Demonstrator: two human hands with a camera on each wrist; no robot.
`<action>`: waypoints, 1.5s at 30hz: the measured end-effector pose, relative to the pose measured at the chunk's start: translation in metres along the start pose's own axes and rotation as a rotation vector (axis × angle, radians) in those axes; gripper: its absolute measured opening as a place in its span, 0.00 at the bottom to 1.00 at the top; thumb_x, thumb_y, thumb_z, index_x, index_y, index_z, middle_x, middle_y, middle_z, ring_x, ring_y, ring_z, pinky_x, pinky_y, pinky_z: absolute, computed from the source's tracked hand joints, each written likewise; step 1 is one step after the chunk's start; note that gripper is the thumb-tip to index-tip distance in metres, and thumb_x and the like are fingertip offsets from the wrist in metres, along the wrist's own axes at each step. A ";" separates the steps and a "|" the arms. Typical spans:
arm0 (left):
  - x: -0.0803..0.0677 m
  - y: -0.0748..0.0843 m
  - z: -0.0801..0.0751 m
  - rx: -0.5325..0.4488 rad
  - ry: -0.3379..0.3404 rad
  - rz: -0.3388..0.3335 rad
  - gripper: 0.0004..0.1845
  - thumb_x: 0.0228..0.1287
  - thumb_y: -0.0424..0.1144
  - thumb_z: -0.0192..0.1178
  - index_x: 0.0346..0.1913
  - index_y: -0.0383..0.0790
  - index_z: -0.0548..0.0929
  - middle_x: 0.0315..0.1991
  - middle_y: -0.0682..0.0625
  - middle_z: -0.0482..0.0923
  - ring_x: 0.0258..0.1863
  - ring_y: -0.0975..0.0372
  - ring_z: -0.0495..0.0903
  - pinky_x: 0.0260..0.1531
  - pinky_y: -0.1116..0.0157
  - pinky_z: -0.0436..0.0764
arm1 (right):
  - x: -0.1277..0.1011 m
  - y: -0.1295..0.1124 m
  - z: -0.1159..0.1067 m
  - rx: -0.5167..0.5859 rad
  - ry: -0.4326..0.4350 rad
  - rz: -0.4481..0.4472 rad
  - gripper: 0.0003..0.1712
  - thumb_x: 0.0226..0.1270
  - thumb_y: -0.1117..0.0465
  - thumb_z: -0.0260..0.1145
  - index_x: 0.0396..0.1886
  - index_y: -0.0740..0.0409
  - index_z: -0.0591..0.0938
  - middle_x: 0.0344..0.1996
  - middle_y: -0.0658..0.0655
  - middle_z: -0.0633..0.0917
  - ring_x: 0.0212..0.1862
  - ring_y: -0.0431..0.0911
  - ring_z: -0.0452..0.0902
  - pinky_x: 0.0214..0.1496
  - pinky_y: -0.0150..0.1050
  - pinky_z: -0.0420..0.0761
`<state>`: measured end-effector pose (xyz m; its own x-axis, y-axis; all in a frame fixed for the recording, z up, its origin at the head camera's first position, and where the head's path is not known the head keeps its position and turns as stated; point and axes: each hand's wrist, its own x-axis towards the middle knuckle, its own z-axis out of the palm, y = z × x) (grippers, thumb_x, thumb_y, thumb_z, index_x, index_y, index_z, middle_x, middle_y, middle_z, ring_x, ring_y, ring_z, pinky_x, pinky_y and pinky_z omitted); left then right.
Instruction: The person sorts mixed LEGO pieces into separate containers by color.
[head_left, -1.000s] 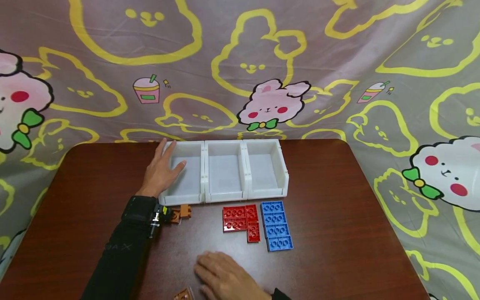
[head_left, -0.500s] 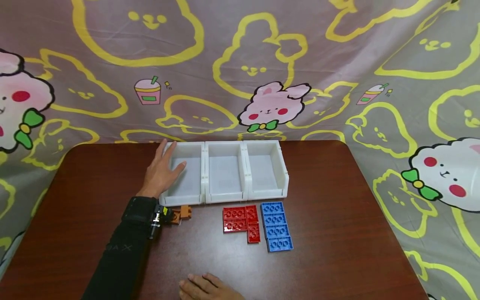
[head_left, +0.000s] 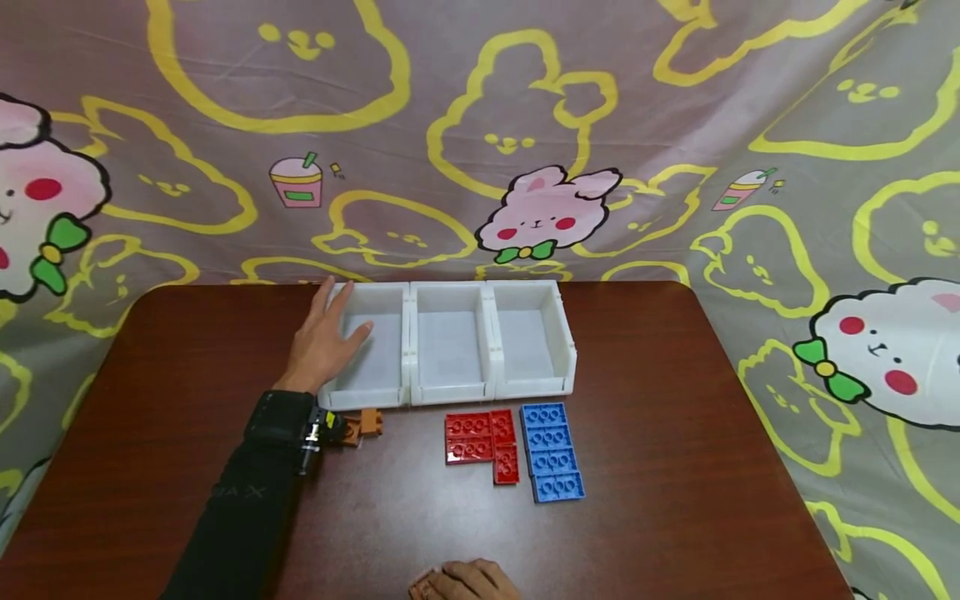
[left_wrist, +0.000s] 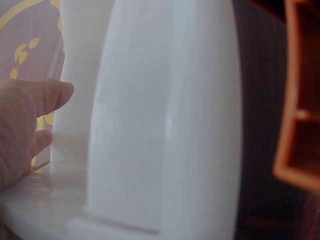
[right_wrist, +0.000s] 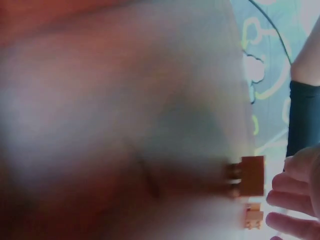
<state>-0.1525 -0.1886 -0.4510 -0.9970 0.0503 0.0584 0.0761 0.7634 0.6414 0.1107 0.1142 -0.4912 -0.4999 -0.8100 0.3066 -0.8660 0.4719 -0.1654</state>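
My left hand (head_left: 318,342) rests at the left wall of the leftmost white bin (head_left: 367,398), thumb and fingers spread. In the left wrist view, the left hand (left_wrist: 20,125) shows at the left, and an orange brick (left_wrist: 292,172) is close at the right edge. Two orange-brown bricks (head_left: 371,422) lie by my left wrist. At the bottom edge of the head view, my right hand (head_left: 480,580) is cut off, beside a brown brick (head_left: 422,585) that it partly covers. In the right wrist view, the right hand (right_wrist: 297,197) has its fingers extended near an orange-brown brick (right_wrist: 253,176); its thumb is hidden.
Two more white bins (head_left: 452,392) adjoin the first, at the back of the brown wooden table (head_left: 660,433). Before them lie several red bricks (head_left: 470,450) and several blue bricks (head_left: 557,462) in groups. A patterned cloth (head_left: 420,125) hangs behind the table.
The right hand moved down towards the bottom edge, then right. The brown brick, once seen apart from it at the bottom, is now further right, beside its fingers. The left hand stayed still.
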 end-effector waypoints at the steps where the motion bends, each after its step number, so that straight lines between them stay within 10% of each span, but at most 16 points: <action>1: 0.000 0.000 0.000 0.003 0.000 -0.001 0.41 0.70 0.52 0.55 0.78 0.46 0.48 0.78 0.46 0.33 0.69 0.36 0.54 0.57 0.35 0.62 | -0.002 0.001 0.001 0.002 0.002 -0.002 0.24 0.73 0.43 0.55 0.60 0.49 0.80 0.58 0.47 0.78 0.60 0.40 0.70 0.60 0.33 0.69; 22: 0.002 -0.001 0.001 0.005 0.005 0.002 0.41 0.70 0.53 0.56 0.78 0.47 0.48 0.78 0.47 0.33 0.68 0.35 0.56 0.55 0.36 0.64 | 0.045 0.007 0.003 -0.200 -0.216 -0.003 0.33 0.78 0.40 0.42 0.71 0.53 0.68 0.69 0.53 0.66 0.68 0.45 0.61 0.61 0.38 0.67; 45: 0.001 -0.002 0.002 -0.013 0.010 0.005 0.41 0.70 0.53 0.56 0.78 0.47 0.49 0.78 0.47 0.33 0.69 0.36 0.54 0.56 0.36 0.64 | 0.107 0.073 -0.008 -0.182 -0.177 -0.017 0.28 0.66 0.58 0.63 0.65 0.59 0.76 0.63 0.57 0.75 0.64 0.47 0.70 0.64 0.47 0.69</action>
<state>-0.1538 -0.1890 -0.4541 -0.9964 0.0473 0.0697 0.0814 0.7548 0.6509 -0.0058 0.0648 -0.4633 -0.4935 -0.8590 0.1363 -0.8660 0.4999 0.0151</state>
